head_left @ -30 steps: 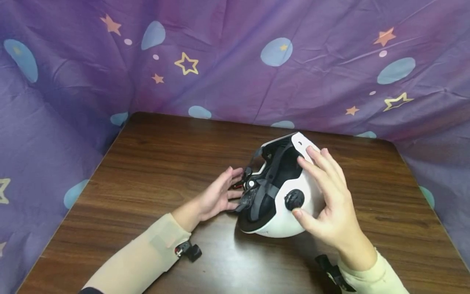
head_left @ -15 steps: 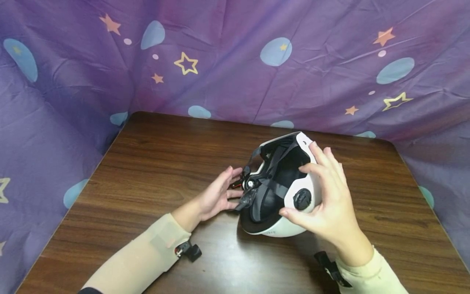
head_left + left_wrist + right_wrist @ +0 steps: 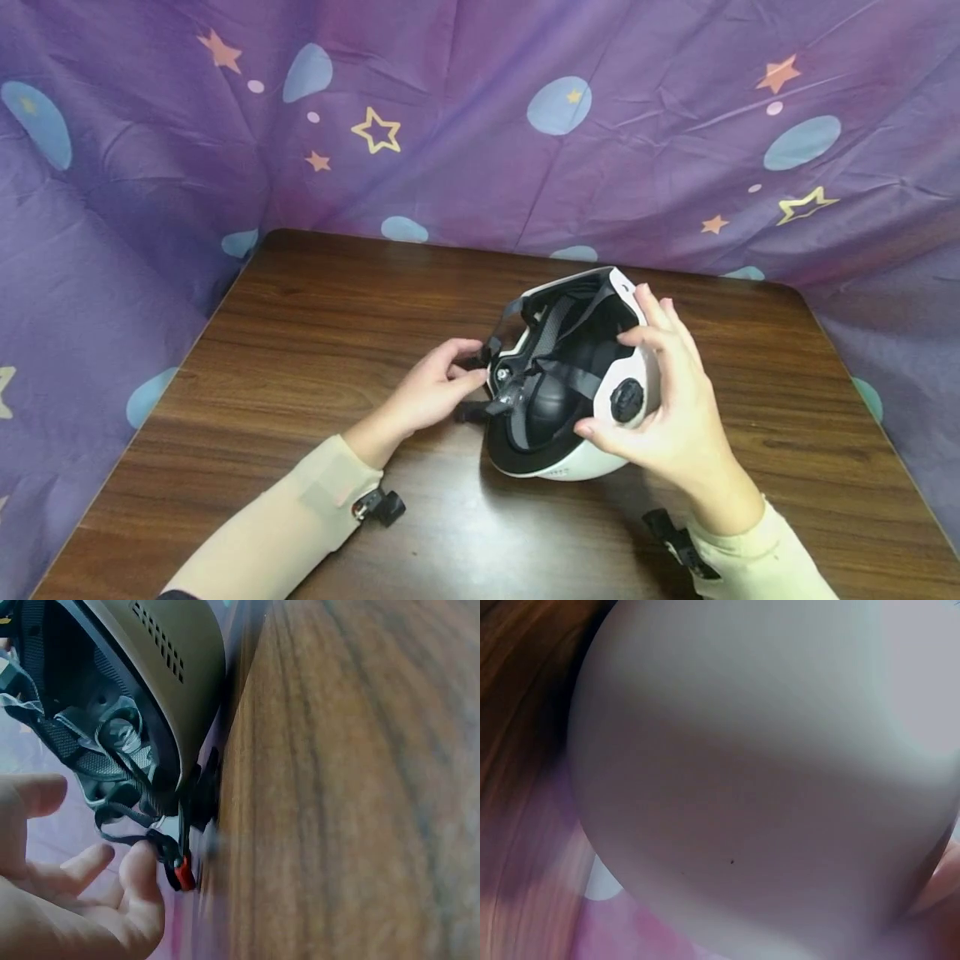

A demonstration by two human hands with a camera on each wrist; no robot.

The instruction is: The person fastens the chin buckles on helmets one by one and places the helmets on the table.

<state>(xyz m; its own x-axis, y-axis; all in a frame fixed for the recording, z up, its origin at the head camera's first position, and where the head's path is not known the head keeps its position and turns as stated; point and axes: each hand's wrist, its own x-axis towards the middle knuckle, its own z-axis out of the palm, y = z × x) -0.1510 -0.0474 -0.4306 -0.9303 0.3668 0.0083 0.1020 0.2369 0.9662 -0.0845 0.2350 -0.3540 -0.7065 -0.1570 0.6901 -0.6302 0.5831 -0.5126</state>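
Note:
A white helmet [image 3: 592, 467] lies tilted on its side, its black lining and grey straps facing up and left. My right hand [image 3: 686, 417] grips the near right rim, fingertips over the edge and thumb below a round black disc [image 3: 627, 402]. My left hand [image 3: 423, 392] is at the helmet's left edge, thumb and index fingertip right at the dangling strap. In the left wrist view, a lower fingertip touches the black strap beside a red buckle piece [image 3: 184, 874]; a gap shows between thumb and fingers. The shell [image 3: 742, 787] fills most of the right wrist view.
The helmet rests on a brown wooden table [image 3: 315, 317]. Purple fabric [image 3: 465, 100] with stars and blue ovals hangs behind the table and along its sides. Small black camera mounts [image 3: 381, 507] sit on both sleeved wrists.
The helmet has turned so more of its inside faces up. My right fingertips have moved over its rim. The left hand's spread fingers have drawn in, with the thumb now forward at the helmet edge.

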